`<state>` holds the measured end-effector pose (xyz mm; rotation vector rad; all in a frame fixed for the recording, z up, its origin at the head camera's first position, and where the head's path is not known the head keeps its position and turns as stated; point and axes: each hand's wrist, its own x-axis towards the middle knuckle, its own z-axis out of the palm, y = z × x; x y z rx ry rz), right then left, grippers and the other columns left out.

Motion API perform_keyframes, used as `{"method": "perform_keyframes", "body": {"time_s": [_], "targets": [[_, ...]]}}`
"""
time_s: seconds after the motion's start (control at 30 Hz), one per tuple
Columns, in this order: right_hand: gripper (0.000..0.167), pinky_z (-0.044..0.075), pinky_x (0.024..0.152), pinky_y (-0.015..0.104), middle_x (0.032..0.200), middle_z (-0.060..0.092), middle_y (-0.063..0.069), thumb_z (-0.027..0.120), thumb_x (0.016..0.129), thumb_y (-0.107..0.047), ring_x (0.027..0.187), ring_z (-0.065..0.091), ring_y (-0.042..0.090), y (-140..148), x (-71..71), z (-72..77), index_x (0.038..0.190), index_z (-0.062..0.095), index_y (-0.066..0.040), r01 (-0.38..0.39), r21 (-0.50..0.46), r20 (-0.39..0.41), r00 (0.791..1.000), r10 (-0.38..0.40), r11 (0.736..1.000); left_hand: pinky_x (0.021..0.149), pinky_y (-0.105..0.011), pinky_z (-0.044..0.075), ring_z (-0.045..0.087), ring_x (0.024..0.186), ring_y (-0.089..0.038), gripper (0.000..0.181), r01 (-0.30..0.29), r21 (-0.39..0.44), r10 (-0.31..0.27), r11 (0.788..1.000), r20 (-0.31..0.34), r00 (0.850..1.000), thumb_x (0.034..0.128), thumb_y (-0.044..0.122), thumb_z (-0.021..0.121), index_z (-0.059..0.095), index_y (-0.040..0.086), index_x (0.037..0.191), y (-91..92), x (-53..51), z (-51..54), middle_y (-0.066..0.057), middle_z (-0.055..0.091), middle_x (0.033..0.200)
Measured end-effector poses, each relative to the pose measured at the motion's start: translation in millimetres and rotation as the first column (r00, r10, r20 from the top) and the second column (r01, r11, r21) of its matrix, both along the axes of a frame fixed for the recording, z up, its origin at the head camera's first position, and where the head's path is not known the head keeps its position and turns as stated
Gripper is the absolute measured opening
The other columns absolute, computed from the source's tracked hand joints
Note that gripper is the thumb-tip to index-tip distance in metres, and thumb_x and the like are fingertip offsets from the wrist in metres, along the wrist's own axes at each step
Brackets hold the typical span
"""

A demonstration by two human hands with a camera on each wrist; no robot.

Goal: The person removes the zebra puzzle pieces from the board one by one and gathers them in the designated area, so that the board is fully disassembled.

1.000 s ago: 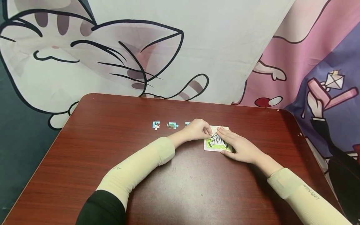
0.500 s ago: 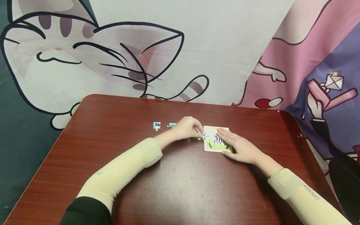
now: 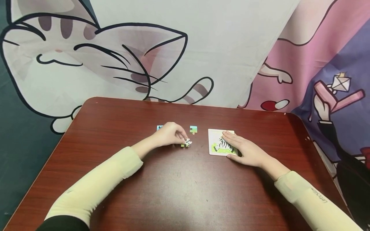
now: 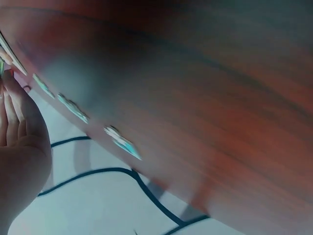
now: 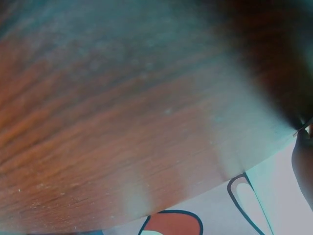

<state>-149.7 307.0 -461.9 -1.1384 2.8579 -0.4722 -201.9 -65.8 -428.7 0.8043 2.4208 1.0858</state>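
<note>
My left hand (image 3: 170,134) pinches a small puzzle piece (image 3: 187,142) with a black-and-white striped print and green edge, over the table left of the board. A square board (image 3: 214,150) with a zebra picture lies under my right hand (image 3: 247,150), whose extended fingers rest on its right side and cover part of it. Behind the left hand lies a blue and green piece (image 3: 193,129). Another blue piece (image 3: 159,127) shows partly past the left hand. In the left wrist view the left hand (image 4: 22,122) is at the left edge, with pieces (image 4: 122,142) lying on the table.
The reddish-brown table (image 3: 185,192) has its far edge against a hanging cloth (image 3: 231,48) printed with a cat. A pink and purple printed cloth (image 3: 306,70) hangs at the right. Dark fabric (image 3: 351,183) is beyond the table's right edge.
My left hand has moved left, away from the board, carrying the striped piece. The blue and green piece behind it has come into view. My right hand stays on the board.
</note>
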Motion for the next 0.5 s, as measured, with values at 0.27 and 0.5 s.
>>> {"method": "perform_keyframes", "body": {"time_s": [0.27,0.5], "targets": [[0.077,0.039,0.122,0.059,0.166,0.046,0.016,0.080,0.092,-0.026,0.153,0.045,0.038,-1.9,-1.0,0.8,0.158,0.048,-0.002,0.016,0.020,0.025,1.000,-0.017,1.000,0.063,-0.023,0.059,0.073,0.068,-0.011,0.011,-0.022,-0.009,0.022,1.000,0.005,1.000,0.0869,0.003,0.083,0.083,0.005,0.098,-36.4,8.6,0.1,-0.005,0.082,0.085],[0.078,0.038,0.122,0.060,0.166,0.046,0.015,0.081,0.092,-0.027,0.153,0.045,0.038,-2.1,0.6,1.6,0.158,0.047,-0.002,0.024,0.026,0.031,0.999,-0.025,0.999,0.066,-0.021,0.058,0.072,0.072,-0.006,0.011,-0.042,-0.021,0.042,0.999,-0.008,0.999,0.0858,0.001,0.083,0.083,0.005,0.096,-62.3,11.4,0.4,-0.004,0.081,0.084]]}}
